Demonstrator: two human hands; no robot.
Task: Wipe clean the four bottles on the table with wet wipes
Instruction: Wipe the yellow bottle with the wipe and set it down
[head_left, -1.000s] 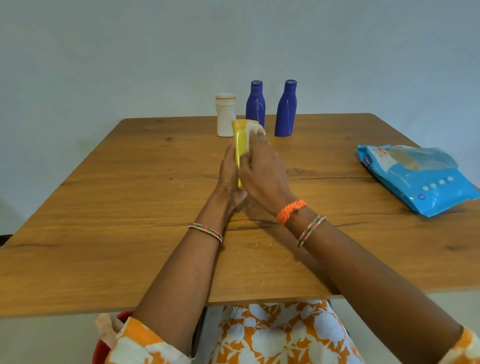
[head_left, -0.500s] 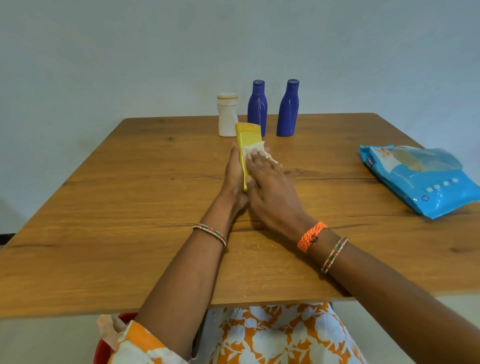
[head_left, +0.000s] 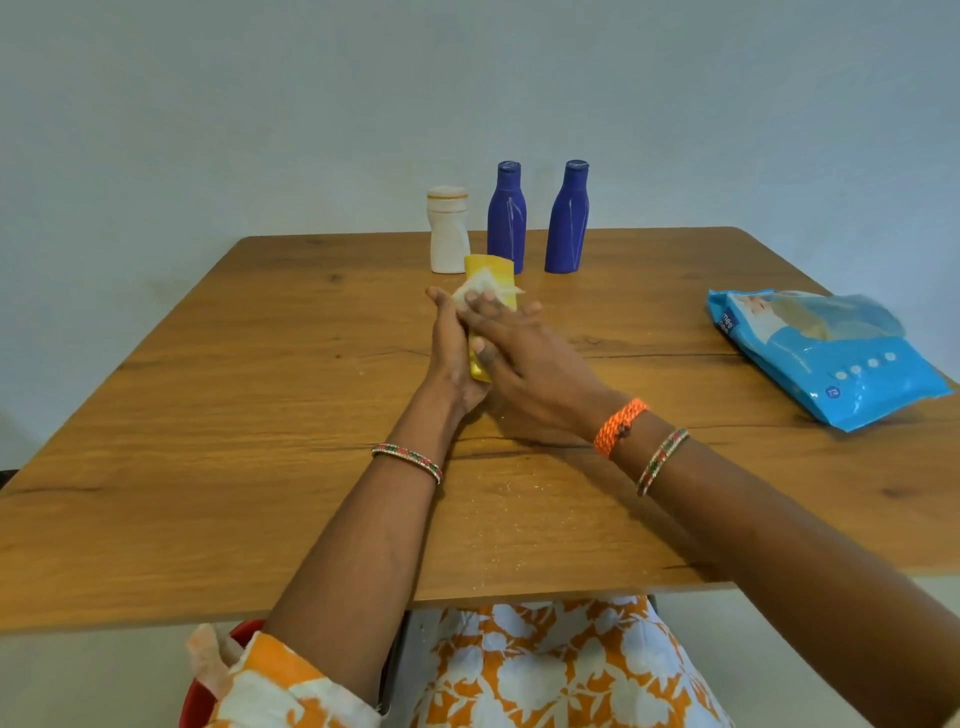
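My left hand (head_left: 449, 343) holds a yellow bottle (head_left: 488, 266) tilted over the middle of the wooden table (head_left: 208, 415), with its thumb over the bottle's lower part. My right hand (head_left: 530, 358) lies across the bottle and presses a white wet wipe (head_left: 480, 286) against it near the cap with flat, spread fingers. Most of the bottle is hidden between the two hands. A white bottle (head_left: 448, 234) and two blue bottles (head_left: 506, 218) (head_left: 567, 218) stand upright in a row at the far edge, just behind the yellow one.
A blue pack of wet wipes (head_left: 826, 353) lies at the right edge of the table. Small crumbs speckle the wood in front of my wrists. A red container's rim (head_left: 208, 675) shows below the near edge at the left.
My right hand slid the wipe down the yellow bottle, then back up toward the cap, and its fingers are now spread flatter. The left hand stayed on the bottle.
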